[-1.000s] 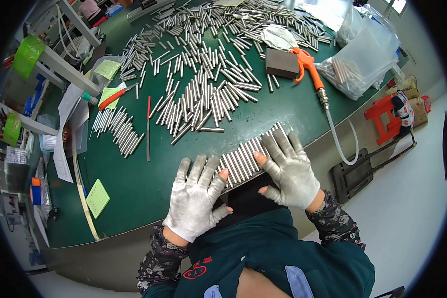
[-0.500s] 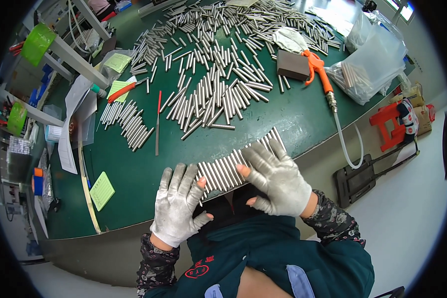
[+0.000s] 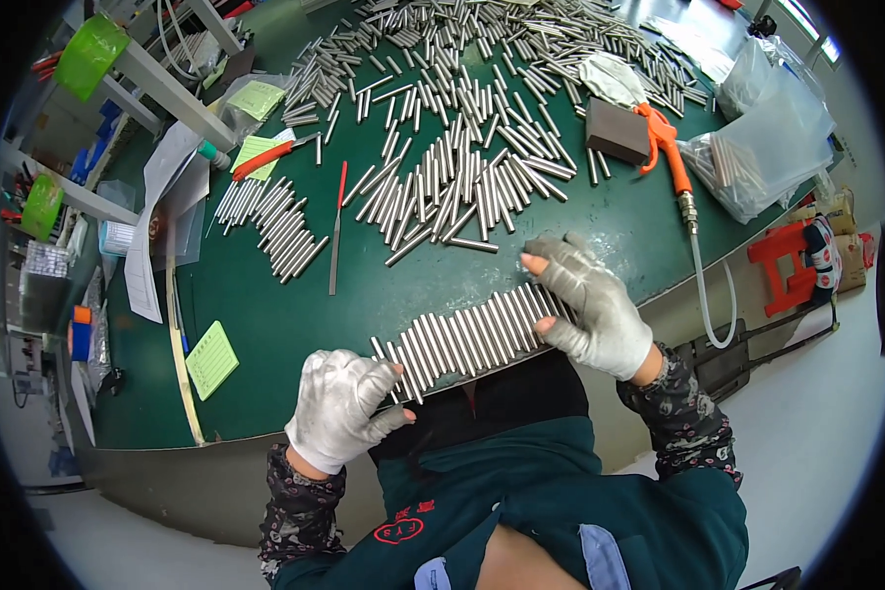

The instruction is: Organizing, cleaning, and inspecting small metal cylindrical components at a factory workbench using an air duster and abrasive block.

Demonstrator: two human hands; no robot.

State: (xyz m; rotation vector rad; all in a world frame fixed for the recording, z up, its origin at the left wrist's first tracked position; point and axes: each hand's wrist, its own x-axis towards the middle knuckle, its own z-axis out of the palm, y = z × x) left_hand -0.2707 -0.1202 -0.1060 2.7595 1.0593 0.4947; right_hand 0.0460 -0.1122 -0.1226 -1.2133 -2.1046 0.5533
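Observation:
A slanting row of silver metal pins [image 3: 472, 334] lies side by side along the table's near edge. My left hand [image 3: 344, 405], in a white glove grey with dirt and with bare thumb and index tips, curls round the left end of the row. At the right end, my right hand [image 3: 595, 310], gloved alike, cups the last pins, its thumb over them and its fingers bent near their far ends. The palms hide where the outermost pins are touched. Beyond the row spreads a large loose pile of similar pins [image 3: 452, 187].
A smaller pin group [image 3: 290, 231] lies left, by a red-handled file [image 3: 336, 231] and a red-handled tool [image 3: 265, 157]. A brown block [image 3: 617, 130], an orange air gun [image 3: 669, 152] with hose and a plastic bag [image 3: 757, 157] are right. A green note pad [image 3: 211, 361] lies near left.
My right hand has moved right and away from me, off the top of the row to its end. The left hand's fingers have curled in. The view has shifted slightly.

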